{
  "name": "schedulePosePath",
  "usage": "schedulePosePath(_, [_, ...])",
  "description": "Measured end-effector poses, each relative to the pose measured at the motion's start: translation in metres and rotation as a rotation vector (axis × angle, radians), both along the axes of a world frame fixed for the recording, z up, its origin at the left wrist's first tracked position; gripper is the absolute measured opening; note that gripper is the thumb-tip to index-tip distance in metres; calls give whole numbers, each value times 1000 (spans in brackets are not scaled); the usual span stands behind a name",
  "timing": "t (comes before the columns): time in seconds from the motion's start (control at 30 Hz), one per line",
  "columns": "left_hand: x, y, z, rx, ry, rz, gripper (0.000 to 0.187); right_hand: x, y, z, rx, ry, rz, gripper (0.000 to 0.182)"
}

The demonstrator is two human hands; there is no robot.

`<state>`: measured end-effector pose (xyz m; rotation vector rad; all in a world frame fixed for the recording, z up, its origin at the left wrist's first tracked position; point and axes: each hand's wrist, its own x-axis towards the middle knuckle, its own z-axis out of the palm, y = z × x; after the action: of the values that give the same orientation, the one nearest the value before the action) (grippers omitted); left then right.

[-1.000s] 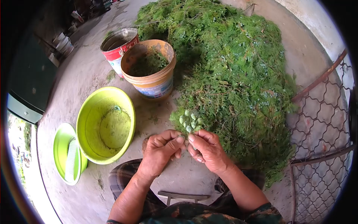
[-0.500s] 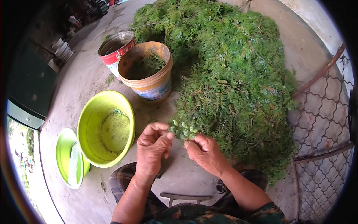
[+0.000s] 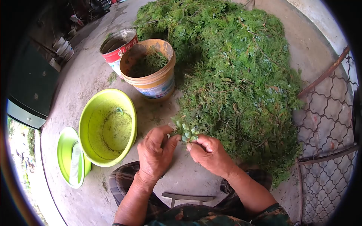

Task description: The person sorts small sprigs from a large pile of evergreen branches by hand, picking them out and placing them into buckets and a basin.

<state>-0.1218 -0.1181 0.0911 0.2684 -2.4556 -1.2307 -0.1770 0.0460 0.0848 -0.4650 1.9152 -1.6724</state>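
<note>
A small conifer sprig (image 3: 186,132) with several pale green cones is held up between my two hands, above the floor at the near edge of a large heap of cut evergreen branches (image 3: 233,79). My right hand (image 3: 209,155) pinches the sprig low down between thumb and forefinger. On the other side, my left hand (image 3: 155,153) has its thumb and forefinger closed on the sprig's left edge, where a bit of green shows between the tips. The exact part it grips is partly hidden by the fingers.
Left of my hands stands a yellow-green basin (image 3: 86,130) with debris on its bottom; a green basin (image 3: 64,160) holding a ridged white object is beside it. Behind are an orange bucket (image 3: 166,77) with greenery inside and a red-and-white bucket (image 3: 113,56). A wire-mesh panel (image 3: 326,109) borders the right.
My left thumb and forefinger have turned slightly and lie closer against the sprig's left side. My right hand keeps its pinch almost unmoved. The view has shifted a little.
</note>
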Motion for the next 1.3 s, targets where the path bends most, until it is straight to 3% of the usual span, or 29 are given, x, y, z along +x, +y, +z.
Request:
schedulePosePath(0.03, [0,1,0,2,-1,-1,21,-1,1,6,2,-1,-1,17])
schedulePosePath(0.1, [0,2,5,773,-3,33,17,-4,0,20,-73,-211,78,18])
schedulePosePath(0.13, [0,2,14,920,-77,67,12,-4,0,19,-73,-212,78,18])
schedulePosePath(0.17, [-1,-3,15,920,-81,68,12,-3,-1,14,-68,-144,101,18])
schedulePosePath(0.23, [-2,-23,16,878,98,339,14,2,2,6,-64,-80,116,18])
schedulePosePath(0.3, [-1,-39,21,665,216,392,16,4,8,1,-28,-13,115,19])
schedulePosePath(0.33, [0,-40,26,736,190,335,11,3,8,1,-30,-10,115,19])
schedulePosePath(0.43, [0,-38,21,1385,-45,180,8,4,10,0,-28,-71,95,20])
schedulePosePath(0.53, [3,-31,19,1413,-205,-4,14,4,7,3,-25,-90,60,17])
schedulePosePath(0.57, [4,-30,19,1412,-204,-3,14,4,7,3,-12,-88,64,16])
schedulePosePath(0.67, [7,-20,25,985,-269,-53,30,4,7,3,-2,-85,75,15])
schedulePosePath(0.7, [6,-18,22,985,-270,-53,30,3,7,2,-3,-86,80,14])
schedulePosePath(0.77, [4,-16,13,651,-225,-72,24,3,8,4,15,-91,93,15])
schedulePosePath(0.9, [5,-10,13,599,-258,-36,22,5,6,3,2,-100,107,16])
schedulePosePath(0.97, [6,-4,13,211,-2,20,18,1,7,11,40,-91,133,16])
schedulePosePath(1.03, [-1,-13,10,193,207,311,14,2,10,11,79,-84,158,17])
schedulePosePath(1.07, [-4,-30,18,550,143,479,12,4,12,6,37,-59,158,18])
schedulePosePath(1.17, [3,-55,21,1272,130,345,15,5,12,2,-2,-6,141,20])
schedulePosePath(1.23, [4,-42,19,1461,-15,41,15,6,14,1,14,18,124,21])
schedulePosePath(1.3, [6,-33,18,1480,-102,-18,15,5,15,3,101,77,120,22])
